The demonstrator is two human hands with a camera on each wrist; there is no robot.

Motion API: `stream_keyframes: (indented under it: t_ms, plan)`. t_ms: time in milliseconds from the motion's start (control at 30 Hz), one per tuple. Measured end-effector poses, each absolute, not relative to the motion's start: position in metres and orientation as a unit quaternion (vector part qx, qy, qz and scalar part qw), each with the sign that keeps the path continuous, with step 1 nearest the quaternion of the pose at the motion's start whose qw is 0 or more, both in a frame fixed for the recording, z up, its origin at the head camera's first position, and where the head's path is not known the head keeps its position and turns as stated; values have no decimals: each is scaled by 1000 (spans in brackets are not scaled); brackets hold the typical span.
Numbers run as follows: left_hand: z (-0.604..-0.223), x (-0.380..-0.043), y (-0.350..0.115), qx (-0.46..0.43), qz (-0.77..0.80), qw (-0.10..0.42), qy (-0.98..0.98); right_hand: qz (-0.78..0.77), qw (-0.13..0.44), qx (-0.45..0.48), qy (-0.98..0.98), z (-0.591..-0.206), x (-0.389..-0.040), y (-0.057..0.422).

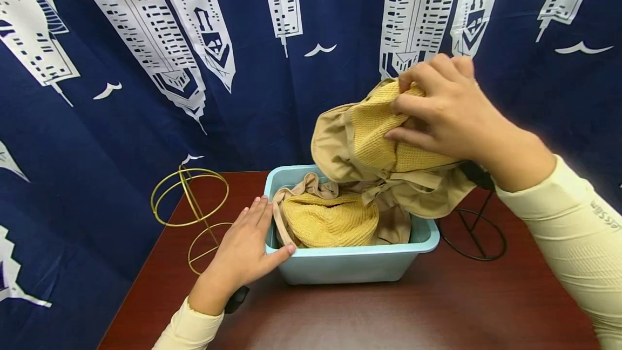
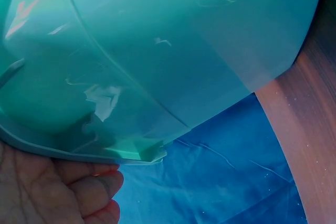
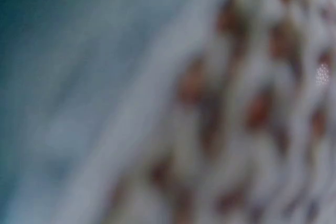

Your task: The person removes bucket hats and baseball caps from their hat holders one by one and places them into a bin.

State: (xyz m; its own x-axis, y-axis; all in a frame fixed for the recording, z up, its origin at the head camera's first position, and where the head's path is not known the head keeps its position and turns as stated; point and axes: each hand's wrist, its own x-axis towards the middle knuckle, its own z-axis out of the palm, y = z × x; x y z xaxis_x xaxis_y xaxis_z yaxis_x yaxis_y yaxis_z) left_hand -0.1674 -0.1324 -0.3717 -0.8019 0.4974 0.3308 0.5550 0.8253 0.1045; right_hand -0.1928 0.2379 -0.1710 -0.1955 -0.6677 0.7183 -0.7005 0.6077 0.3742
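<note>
A yellow knit and tan cloth hat (image 1: pixel 374 139) with a cloth tie hangs above the right part of a light blue bin (image 1: pixel 340 268). My right hand (image 1: pixel 442 109) pinches it by its yellow crown, thumb and fingers bent into the knit. In the right wrist view only a blurred close-up of the knit (image 3: pixel 252 108) appears. Inside the bin lies another yellow and tan hat (image 1: pixel 330 220), partly covered by the raised one. My left hand (image 1: pixel 245 247) rests on the bin's left rim with its fingers extended. The left wrist view shows those fingers (image 2: pixel 94 195) against the bin's outer wall (image 2: pixel 157 51).
Left of the bin stands a gold wire stand (image 1: pixel 194 207), and to its right a black wire stand (image 1: pixel 478 236), partly behind the right arm. Both are on a dark red-brown table (image 1: pixel 320 317). A navy curtain (image 1: pixel 257 123) with white building prints hangs close behind.
</note>
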Motion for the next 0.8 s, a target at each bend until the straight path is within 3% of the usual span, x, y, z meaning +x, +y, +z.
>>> stream_keyframes:
  t_ms: [400,567,800]
  plan:
    - [-379,-168,-131,-279,-152,165,-934,11,338,518,-786,-215,-213,158]
    - [-381,-169,-130,-285,-157,173,-930,11,297,521,-800,-248,-225,153]
    - [-379,-168,-131,-262,-164,163,-937,3,192,508,-840,-279,-232,163]
